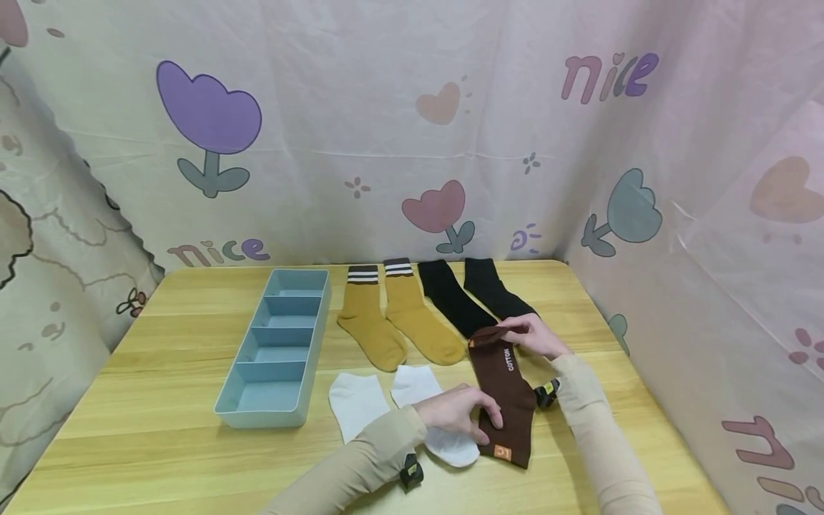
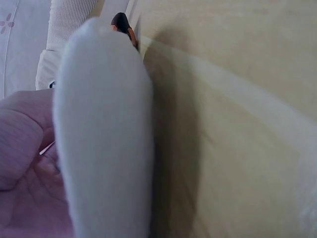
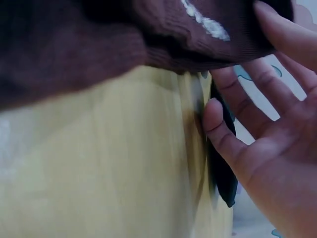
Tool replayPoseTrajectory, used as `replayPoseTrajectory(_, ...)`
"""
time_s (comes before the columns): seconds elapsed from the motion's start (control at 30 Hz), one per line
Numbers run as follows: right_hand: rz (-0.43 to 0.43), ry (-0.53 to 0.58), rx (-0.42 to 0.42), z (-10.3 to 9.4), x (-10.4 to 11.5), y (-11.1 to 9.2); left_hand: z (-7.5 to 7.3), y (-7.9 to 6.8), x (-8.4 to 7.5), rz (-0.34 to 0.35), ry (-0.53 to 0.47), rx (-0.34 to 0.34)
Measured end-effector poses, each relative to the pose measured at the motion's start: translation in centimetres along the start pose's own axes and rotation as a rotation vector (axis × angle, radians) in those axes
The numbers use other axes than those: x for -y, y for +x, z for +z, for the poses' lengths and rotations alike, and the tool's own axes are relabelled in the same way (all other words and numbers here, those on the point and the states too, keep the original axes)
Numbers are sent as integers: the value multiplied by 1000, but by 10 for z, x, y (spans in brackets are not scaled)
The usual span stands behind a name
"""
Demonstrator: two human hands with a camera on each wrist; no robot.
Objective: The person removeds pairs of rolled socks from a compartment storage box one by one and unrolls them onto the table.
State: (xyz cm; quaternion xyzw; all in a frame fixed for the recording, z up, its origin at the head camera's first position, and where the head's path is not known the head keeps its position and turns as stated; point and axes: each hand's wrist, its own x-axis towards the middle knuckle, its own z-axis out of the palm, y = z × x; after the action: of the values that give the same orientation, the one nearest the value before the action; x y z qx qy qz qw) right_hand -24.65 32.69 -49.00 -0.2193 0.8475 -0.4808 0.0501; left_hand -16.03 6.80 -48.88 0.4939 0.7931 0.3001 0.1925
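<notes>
A dark brown sock (image 1: pixel 505 400) with white COTTON lettering and an orange patch at its near end lies at the right. My right hand (image 1: pixel 536 336) pinches its raised far edge, where brown fabric folds over. In the right wrist view, one fingertip lies against the brown fabric while other fingers stand apart from it. My left hand (image 1: pixel 458 413) is over a white sock (image 1: pixel 412 383), its bent thumb and fingertips at the brown sock's left side with a gap between them. The white sock's toe (image 2: pixel 106 129) hides those fingertips in the left wrist view.
Another white sock (image 1: pixel 357 404) lies left of the hands. Two mustard socks (image 1: pixel 370 322) with striped cuffs and two black socks (image 1: pixel 450 293) lie farther back. A blue-grey divided box (image 1: pixel 302 386) stands at the left on the wooden table (image 1: pixel 161 357). A printed curtain hangs behind.
</notes>
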Motion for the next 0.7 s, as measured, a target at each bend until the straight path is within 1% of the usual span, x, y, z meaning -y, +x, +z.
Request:
replayPoseTrajectory(0.1,43,38,-57,0,-1,-2,1,0,0,0,-2,-2)
replayPoseTrajectory(0.23,69,99,-71,0,-1,-6,1,0,0,0,-2,-2)
replayPoseTrajectory(0.3,67,127,-72,0,0,-8,1,0,0,-1,-1,-1)
replayPoseTrajectory(0.43,97,262,-106,0,2,-11,0,0,0,-6,0,5)
replayPoseTrajectory(0.53,153,387,-151,-1,2,-15,0,1,0,-2,1,12)
replayPoseTrajectory(0.63,184,444,-177,-4,-1,-23,0,0,1,11,5,14)
replayPoseTrajectory(0.7,202,450,-191,-7,-4,-28,0,0,1,23,13,11)
